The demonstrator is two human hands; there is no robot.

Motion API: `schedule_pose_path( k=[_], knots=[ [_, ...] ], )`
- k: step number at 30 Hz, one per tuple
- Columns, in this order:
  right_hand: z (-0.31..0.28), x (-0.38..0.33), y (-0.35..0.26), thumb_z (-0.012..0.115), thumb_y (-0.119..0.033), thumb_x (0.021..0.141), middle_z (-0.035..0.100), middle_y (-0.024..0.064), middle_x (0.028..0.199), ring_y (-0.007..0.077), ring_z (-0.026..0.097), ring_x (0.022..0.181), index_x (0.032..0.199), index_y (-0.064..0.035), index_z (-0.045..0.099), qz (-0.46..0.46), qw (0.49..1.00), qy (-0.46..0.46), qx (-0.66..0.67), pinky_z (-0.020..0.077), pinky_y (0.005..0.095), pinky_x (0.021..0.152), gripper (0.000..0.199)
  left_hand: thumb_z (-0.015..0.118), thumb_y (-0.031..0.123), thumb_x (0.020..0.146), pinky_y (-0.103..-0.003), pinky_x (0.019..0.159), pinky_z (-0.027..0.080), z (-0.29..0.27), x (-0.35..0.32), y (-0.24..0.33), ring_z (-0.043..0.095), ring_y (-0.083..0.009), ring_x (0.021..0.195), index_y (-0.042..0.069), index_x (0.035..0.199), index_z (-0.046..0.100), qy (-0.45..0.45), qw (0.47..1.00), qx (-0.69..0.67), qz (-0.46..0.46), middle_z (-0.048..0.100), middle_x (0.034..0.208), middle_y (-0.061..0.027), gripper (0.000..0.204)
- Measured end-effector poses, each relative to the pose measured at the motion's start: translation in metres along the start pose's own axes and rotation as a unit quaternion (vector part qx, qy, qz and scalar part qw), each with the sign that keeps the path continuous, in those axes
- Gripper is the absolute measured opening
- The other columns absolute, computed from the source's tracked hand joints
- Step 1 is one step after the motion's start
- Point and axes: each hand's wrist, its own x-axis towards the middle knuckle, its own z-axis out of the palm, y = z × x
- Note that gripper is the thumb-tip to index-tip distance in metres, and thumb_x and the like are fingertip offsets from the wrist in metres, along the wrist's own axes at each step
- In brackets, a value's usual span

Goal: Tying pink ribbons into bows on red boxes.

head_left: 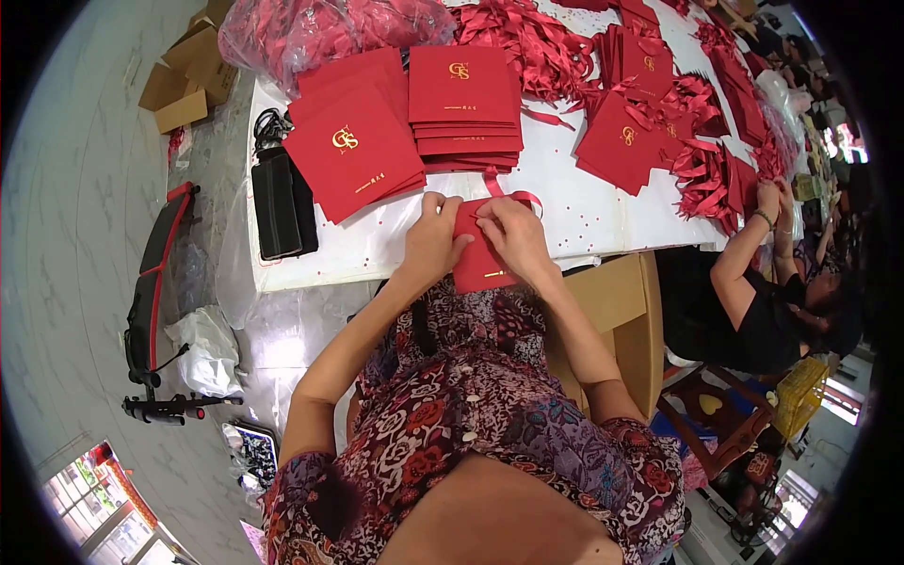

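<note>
At the table's near edge I hold a small red paper bag [480, 266] with gold print, partly covered by my fingers. My left hand [434, 237] grips its left side, thumb across the front. The fingers of my right hand [516, 235] are pinched together at the bag's upper part. A red ribbon [533, 199] loops out from behind that hand onto the table; its end at the bag is hidden by my fingers. Just beyond my hands lie two stacks of flat red bags, a fanned left stack [353, 137] and a straighter right stack [461, 89].
Loose red ribbons [537, 47] are heaped behind the stacks, beside a clear plastic bag [330, 33]. Ribboned red bags [617, 141] lie to the right. A black case [279, 202] sits at the left corner. An open carton [607, 297] stands by my right arm; a co-worker [744, 301] is farther right.
</note>
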Motion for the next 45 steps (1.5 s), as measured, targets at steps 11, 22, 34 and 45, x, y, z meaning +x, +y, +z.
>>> schedule_pose_path(
  k=[11,22,34,45],
  knots=[
    [0.009,0.002,-0.012,0.068,-0.007,0.079,0.066,0.0142,0.079,0.027,0.067,0.072,0.085,0.0002,0.062,0.114,0.988,0.012,0.105,0.0527,0.0371,0.066,0.011,0.068,0.0,0.078,-0.044,0.07,0.053,0.003,0.008,0.002,0.063,-0.0367,0.088,0.004,0.105,0.054,0.051,0.998,-0.018,0.042,0.06,0.096,-0.0162,0.03],
    [0.008,-0.001,-0.025,0.07,-0.009,0.082,0.068,0.0153,0.078,0.0273,0.068,0.071,0.088,0.0004,0.063,0.095,0.992,0.062,0.06,0.0536,0.0365,0.065,0.013,0.062,0.0,0.082,-0.042,0.066,0.052,0.0,0.011,0.009,0.066,-0.0366,0.074,0.003,0.097,0.058,0.081,0.992,-0.088,0.024,0.067,0.085,-0.0179,0.016],
    [-0.046,0.023,-0.015,0.063,-0.019,0.089,0.065,0.0157,0.085,0.0364,0.062,0.085,0.086,-0.0015,0.07,-0.015,0.994,-0.097,-0.039,0.0499,0.0391,0.077,0.019,0.076,0.012,0.081,-0.037,0.063,0.049,-0.02,0.009,0.018,0.06,-0.0288,0.069,0.005,0.093,0.061,0.034,0.99,-0.104,0.088,0.063,0.081,-0.0126,0.021],
    [-0.024,0.029,0.026,0.069,-0.012,0.089,0.061,0.0065,0.089,0.0151,0.059,0.084,0.094,0.0011,0.073,0.07,0.914,-0.278,0.289,0.0469,0.0289,0.077,0.015,0.071,0.005,0.083,-0.036,0.069,0.05,-0.029,0.003,0.015,0.061,-0.0283,0.079,0.006,0.095,0.065,-0.03,0.975,-0.116,0.189,0.057,0.094,-0.01,0.013]
  ],
)
